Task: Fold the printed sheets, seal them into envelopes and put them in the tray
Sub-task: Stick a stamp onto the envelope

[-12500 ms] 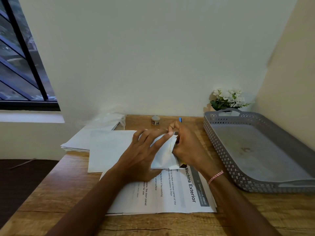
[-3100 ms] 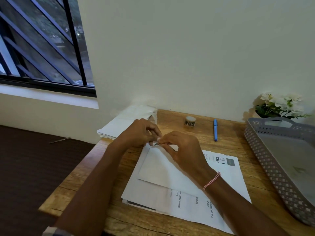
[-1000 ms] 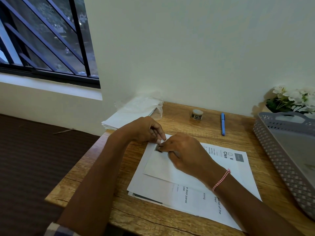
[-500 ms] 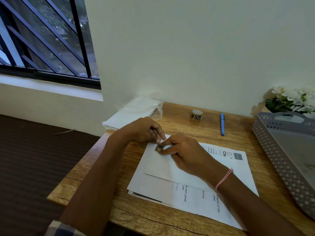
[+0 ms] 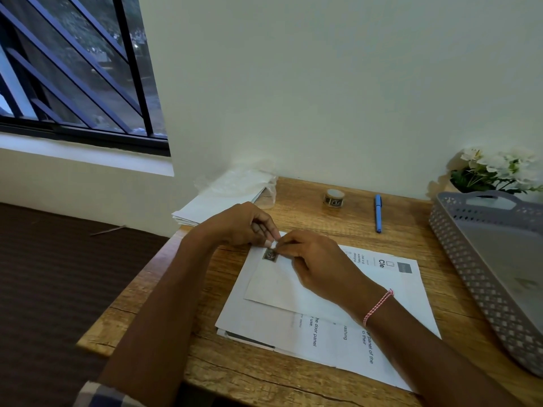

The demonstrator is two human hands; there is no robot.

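Note:
A white envelope (image 5: pixel 276 284) lies on top of the stack of printed sheets (image 5: pixel 338 339) on the wooden table. A small dark sticker (image 5: pixel 270 255) sits at the envelope's far left corner. My left hand (image 5: pixel 241 224) and my right hand (image 5: pixel 317 259) meet just above that sticker, fingertips pinching a small white bit at the envelope's corner. The grey perforated tray (image 5: pixel 458 248) stands at the right.
A pile of spare envelopes under clear plastic (image 5: pixel 223 198) lies at the table's far left. A small tape roll (image 5: pixel 334 198) and a blue pen (image 5: pixel 378 212) rest near the wall. White flowers (image 5: pixel 496 171) stand behind the tray. The table edge drops off at left.
The dark sticker, earlier covered by my fingers, now shows on the envelope's corner. My right fingertips have drawn slightly up and away from it. The envelope and sheets stay put.

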